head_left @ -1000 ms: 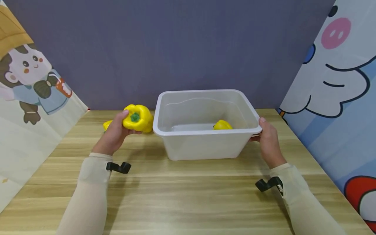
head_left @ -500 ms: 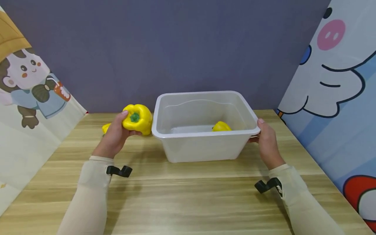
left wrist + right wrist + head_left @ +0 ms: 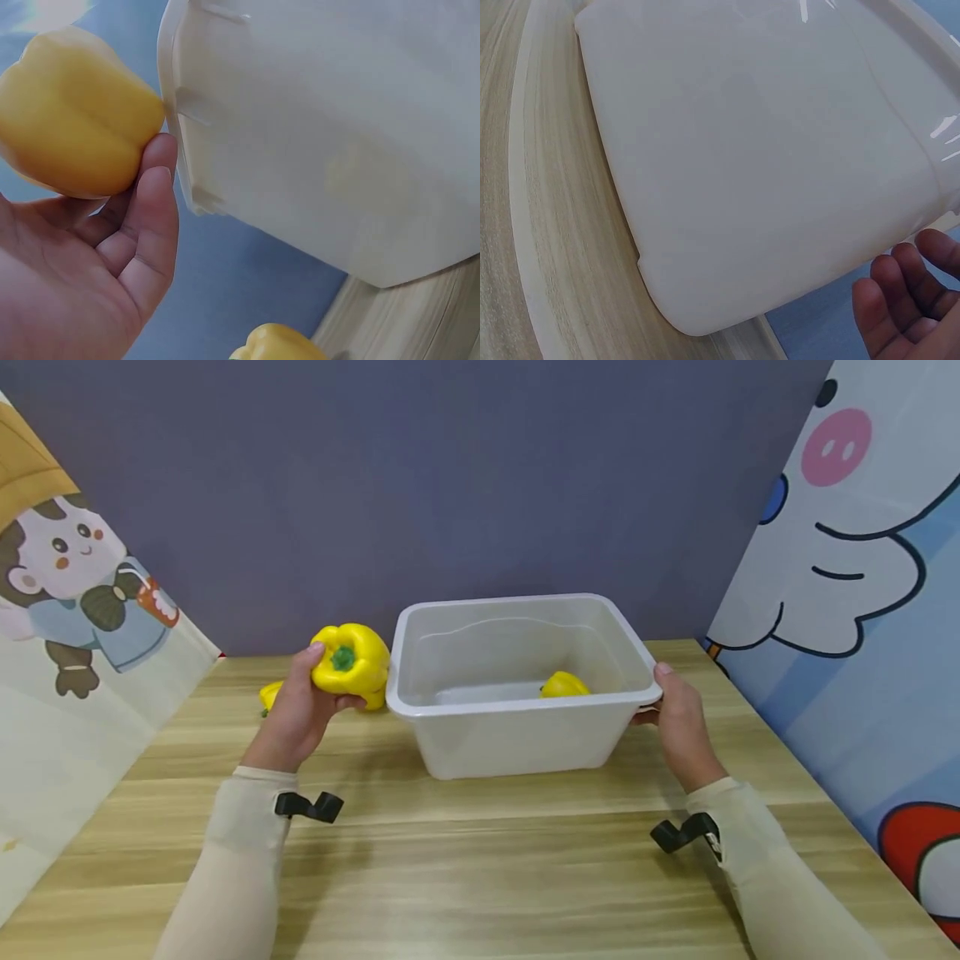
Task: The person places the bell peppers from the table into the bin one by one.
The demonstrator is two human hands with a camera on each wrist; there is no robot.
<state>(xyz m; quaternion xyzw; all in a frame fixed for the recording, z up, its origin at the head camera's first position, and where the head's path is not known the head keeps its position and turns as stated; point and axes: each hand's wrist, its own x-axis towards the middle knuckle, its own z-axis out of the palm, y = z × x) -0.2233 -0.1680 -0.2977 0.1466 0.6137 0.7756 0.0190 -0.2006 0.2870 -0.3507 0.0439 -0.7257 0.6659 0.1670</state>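
My left hand point(image 3: 294, 714) holds a yellow bell pepper point(image 3: 352, 662), thumb on its near side and its green stem facing me. This pepper is up beside the left rim of a white plastic bin point(image 3: 517, 739); in the left wrist view, the pepper point(image 3: 75, 112) overlaps the rim's edge. My right hand point(image 3: 681, 727) grips the bin's right rim, thumb on top and fingers curled beneath. Inside the bin, toward the right, lies another yellow pepper point(image 3: 564, 684), partly hidden by the front wall.
Left of my left wrist, a yellow pepper point(image 3: 270, 695) lies on the wood-grain table point(image 3: 480, 868), mostly covered by the hand. More yellow shows just under the held pepper. A dark grey-blue wall point(image 3: 480, 477) stands right behind the bin, with cartoon-printed panels point(image 3: 862, 568) at both sides.
The held pepper has risen slightly against the bin, uncovering more of the yellow beneath it. The whole view has shifted a little. My right hand keeps its grip on the rim.
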